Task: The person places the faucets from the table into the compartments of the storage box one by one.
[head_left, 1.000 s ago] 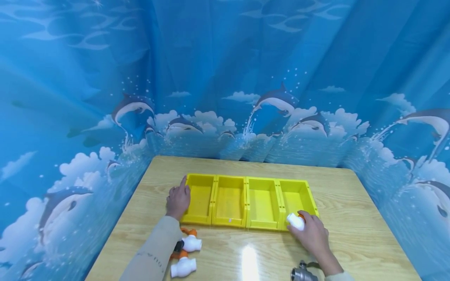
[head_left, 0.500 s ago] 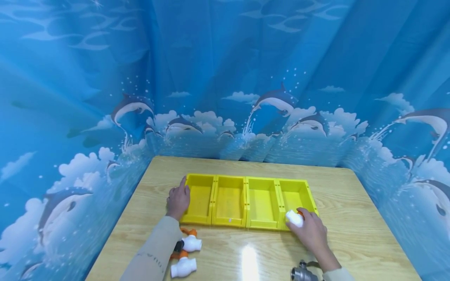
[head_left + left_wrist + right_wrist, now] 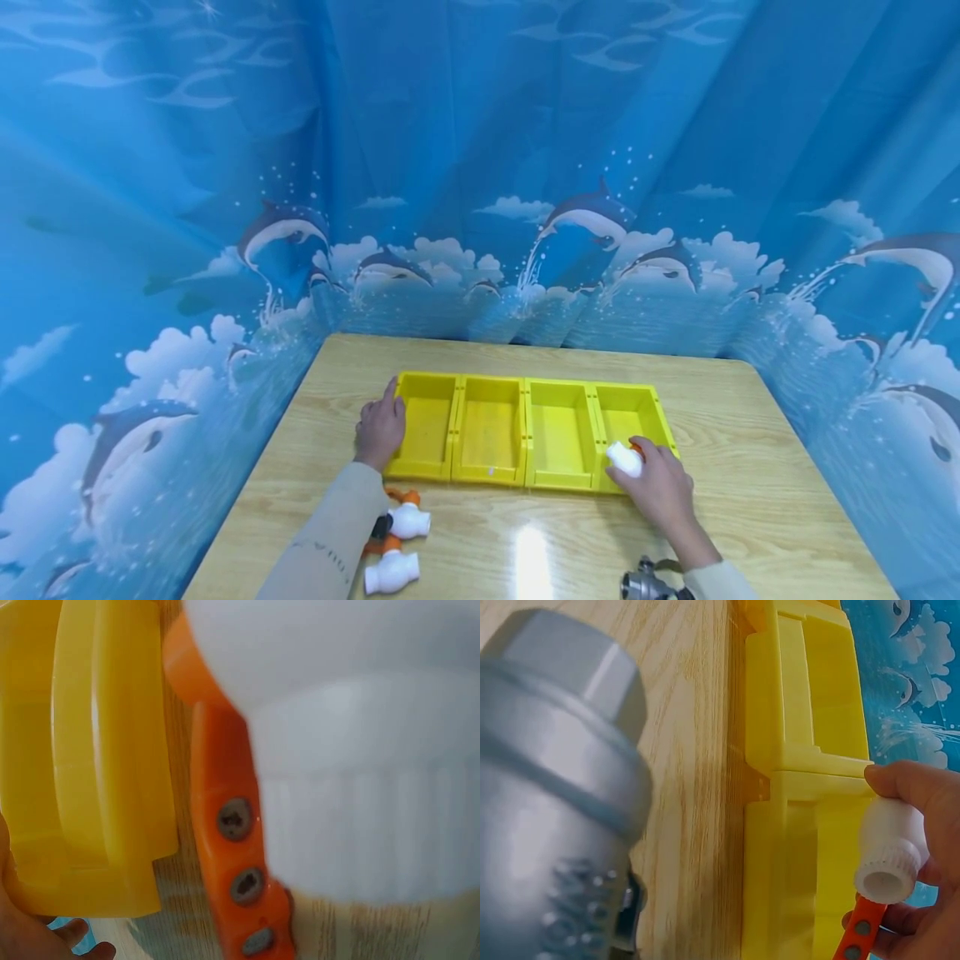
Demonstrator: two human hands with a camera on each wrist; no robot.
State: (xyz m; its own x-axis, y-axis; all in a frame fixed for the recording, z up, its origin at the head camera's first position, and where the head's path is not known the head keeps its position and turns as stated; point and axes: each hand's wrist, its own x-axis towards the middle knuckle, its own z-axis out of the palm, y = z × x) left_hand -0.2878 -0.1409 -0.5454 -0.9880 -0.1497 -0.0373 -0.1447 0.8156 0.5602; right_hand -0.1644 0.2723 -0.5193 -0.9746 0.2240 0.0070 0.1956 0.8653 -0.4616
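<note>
In right hand, white valve, gripped

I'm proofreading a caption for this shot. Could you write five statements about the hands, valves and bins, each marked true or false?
1. The right hand holds a white valve. True.
2. The left hand is inside the rightmost bin. False: it touches the leftmost bin.
3. The row of yellow bins has six bins. False: it has four.
4. A metal valve lies on the wooden table. True.
5. Two more white valves lie near the left sleeve. True.
</note>
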